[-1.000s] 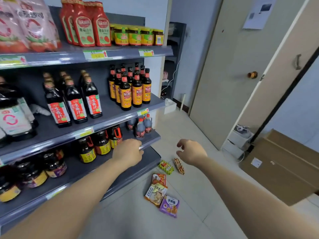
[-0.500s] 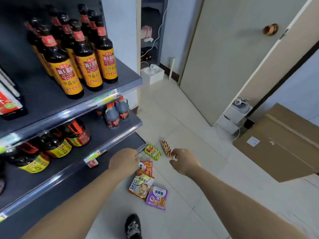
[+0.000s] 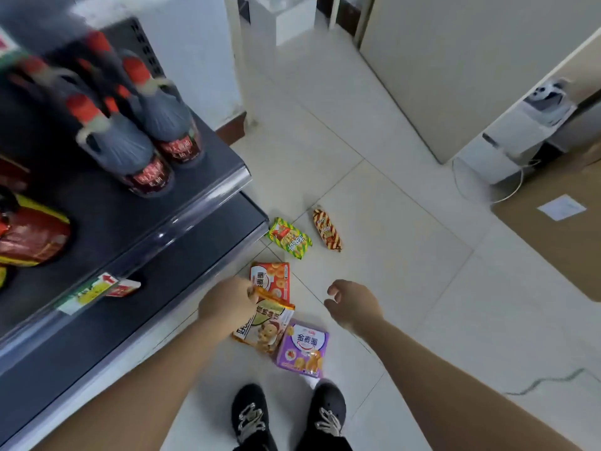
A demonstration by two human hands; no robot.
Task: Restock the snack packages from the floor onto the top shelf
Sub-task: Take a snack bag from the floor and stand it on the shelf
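Both hands have dropped lower toward the snacks on the floor point(image 3: 406, 255) beside the shelf point(image 3: 182, 242). Left hand point(image 3: 227, 304) curls its fingers onto the top corner of the white pack point(image 3: 260, 327); whether they clamp it is hidden. Right hand point(image 3: 353, 304) hovers with fingers loosely curled and apart, holding nothing. Red pack point(image 3: 271, 276), purple pack point(image 3: 304, 348), green pack point(image 3: 289, 237) and striped pack point(image 3: 327, 229) lie nearby on the tiles.

A grocery shop: dark metal shelves point(image 3: 97, 216) on the left carry red-capped sauce bottles point(image 3: 120, 148), with a price label point(image 3: 91, 289) on one edge and a cardboard box point(image 3: 553, 252) at right.
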